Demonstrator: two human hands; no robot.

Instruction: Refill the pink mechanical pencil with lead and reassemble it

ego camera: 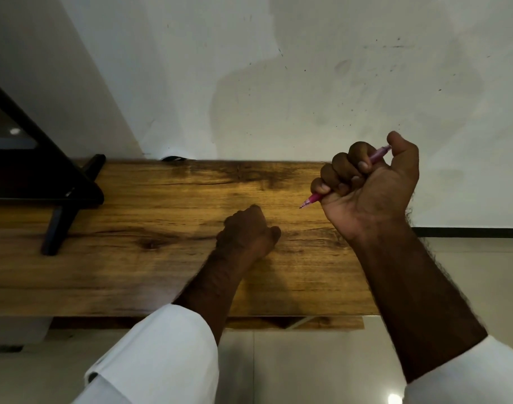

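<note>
My right hand [369,185] is raised above the right end of the wooden table [133,258], fist closed around the pink mechanical pencil [310,199]. The pencil's tip points down-left out of the fist, and my thumb presses on its rear end near the top. My left hand [246,234] rests on the table near the middle, fingers curled into a loose fist; whether it holds anything is hidden. No loose lead or lead case shows anywhere on the table.
A black stand or monitor foot [63,211] occupies the table's left part. A white wall [278,83] runs right behind the table. The table's right edge lies under my right forearm, with tiled floor [278,368] below and to the right.
</note>
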